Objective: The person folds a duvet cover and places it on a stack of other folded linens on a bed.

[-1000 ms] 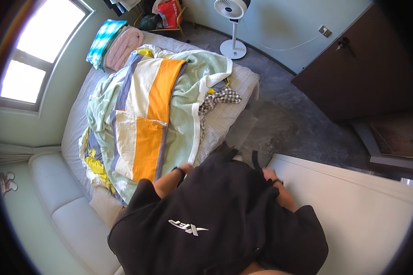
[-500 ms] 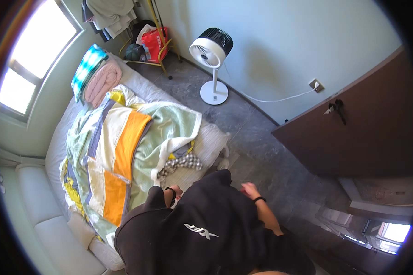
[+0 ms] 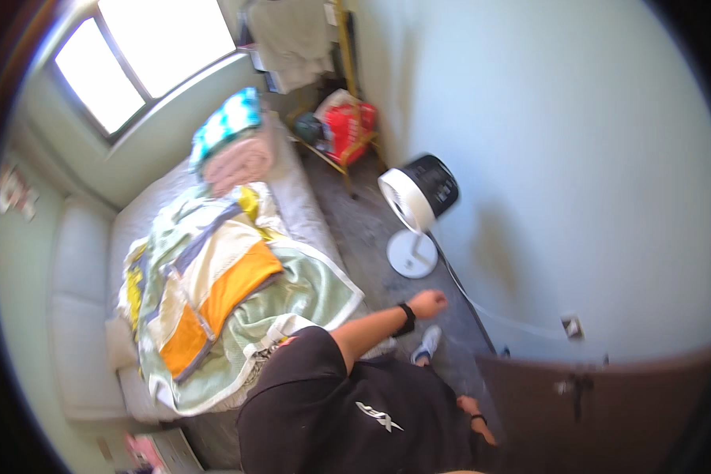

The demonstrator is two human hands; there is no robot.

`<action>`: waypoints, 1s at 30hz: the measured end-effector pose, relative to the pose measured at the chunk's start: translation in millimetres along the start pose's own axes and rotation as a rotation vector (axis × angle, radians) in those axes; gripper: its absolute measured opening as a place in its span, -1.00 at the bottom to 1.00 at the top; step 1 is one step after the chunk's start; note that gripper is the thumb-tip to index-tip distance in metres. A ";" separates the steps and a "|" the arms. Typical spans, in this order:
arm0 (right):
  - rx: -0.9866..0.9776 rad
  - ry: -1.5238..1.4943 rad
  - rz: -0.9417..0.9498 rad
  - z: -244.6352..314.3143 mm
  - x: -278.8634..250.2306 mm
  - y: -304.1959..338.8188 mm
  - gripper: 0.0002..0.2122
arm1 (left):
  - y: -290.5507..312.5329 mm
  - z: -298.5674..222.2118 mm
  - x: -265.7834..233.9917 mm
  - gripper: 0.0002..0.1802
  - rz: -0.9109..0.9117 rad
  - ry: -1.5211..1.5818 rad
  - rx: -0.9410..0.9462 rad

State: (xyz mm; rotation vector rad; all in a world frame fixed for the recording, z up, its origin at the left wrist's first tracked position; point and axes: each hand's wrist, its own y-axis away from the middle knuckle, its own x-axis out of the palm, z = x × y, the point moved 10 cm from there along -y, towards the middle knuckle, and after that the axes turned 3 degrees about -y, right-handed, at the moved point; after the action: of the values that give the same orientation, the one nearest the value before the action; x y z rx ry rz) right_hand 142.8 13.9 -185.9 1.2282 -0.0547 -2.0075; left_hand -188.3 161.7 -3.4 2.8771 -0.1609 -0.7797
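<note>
My left arm reaches forward past the foot of the bed, and my left hand is loosely curled with nothing seen in it. A black band circles that wrist. It is nearest to the white and black standing fan, apart from it. Lower down on the right, my right hand hangs beside my dark shirt, touching nothing visible; its fingers are too small and blurred to read. Left of me, a green blanket with white edging lies rumpled on the bed, under a striped cloth of orange, cream and grey.
Against the right wall, the fan's cord runs to a wall socket. A brown door stands at the lower right. Beyond the bed, a gold rack holds clothes and a red bag. Folded pink bedding lies near the window.
My view has turned toward the fan and wall, so the bed and door sit differently in it. My left hand has swung forward, away from the bed's foot. A shoe now shows below.
</note>
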 end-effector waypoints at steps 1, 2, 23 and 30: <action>0.160 -0.205 0.038 -17.9 -13.7 -29.0 -0.86 | -10.2 -15.5 9.8 -0.74 0.018 -0.017 0.120; 0.301 -0.382 0.122 -31.7 -26.9 -63.2 -0.89 | -6.1 -12.8 7.0 -0.73 0.055 -0.064 0.066; 0.144 -0.367 1.000 399.3 -11.6 -452.2 -0.82 | 310.3 306.5 46.1 -0.74 -0.208 0.900 -1.447; -0.036 -0.297 0.789 581.3 5.5 -569.1 -0.87 | 265.7 377.4 -154.1 -0.63 -1.013 0.515 -1.164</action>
State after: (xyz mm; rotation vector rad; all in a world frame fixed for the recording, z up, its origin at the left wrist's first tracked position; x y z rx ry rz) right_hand -641.4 216.2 -108.7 0.7049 -0.5570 -1.4530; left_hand -529.2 -123.1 -202.0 1.7417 1.3643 -0.0524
